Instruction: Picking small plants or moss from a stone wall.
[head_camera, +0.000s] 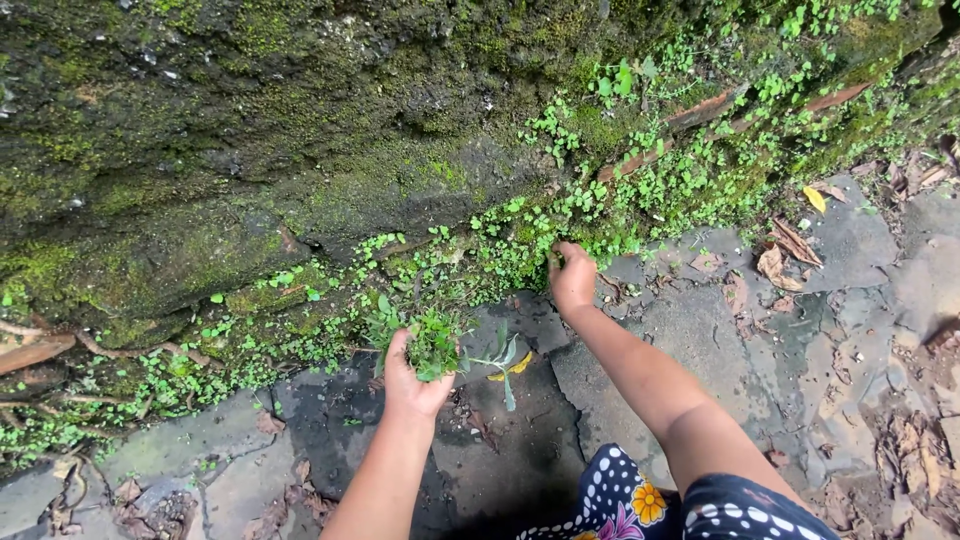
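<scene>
While the left hand (412, 385) clutches a bunch of pulled weeds (432, 345), the right hand (572, 278) has its fingers pinched into the small green plants (520, 250) lining the mossy wall (250, 150); plenty remain rooted.

Outdoor yard, mossy wall (200, 150), stone paving (850, 250), weeds (640, 190)

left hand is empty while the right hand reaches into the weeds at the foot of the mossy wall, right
Not quite. The head view shows the left hand is not empty: it is shut on a bunch of pulled weeds. The rest holds: the right hand reaches into the weeds at the foot of the mossy wall.
</scene>
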